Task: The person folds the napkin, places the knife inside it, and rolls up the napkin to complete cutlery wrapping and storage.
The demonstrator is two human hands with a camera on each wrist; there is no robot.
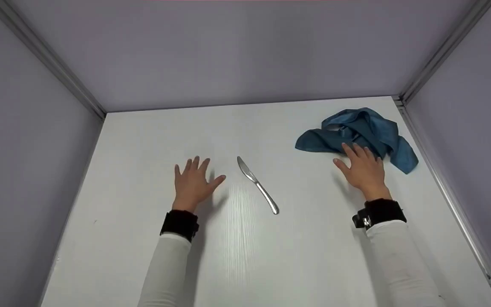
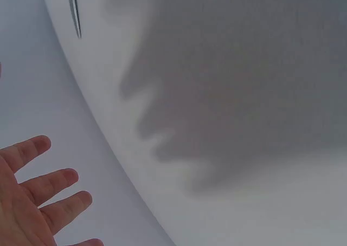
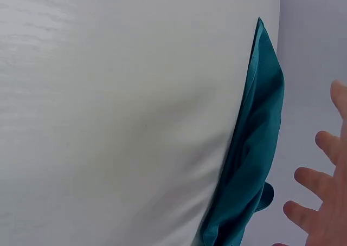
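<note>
Right hand (image 1: 362, 168), fingers spread and holding nothing, reaches the near edge of the blue cloth (image 1: 358, 134) at the surface's (image 1: 271, 256) far right; left hand (image 1: 194, 181), equally splayed, hovers beside the knife (image 1: 257, 184), blade pointing away.

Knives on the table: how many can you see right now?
1. The knife lies flat on the white table, between the open left hand and the right hand, whose fingers reach the blue cloth. The crumpled cloth could hide something beneath it.
</note>
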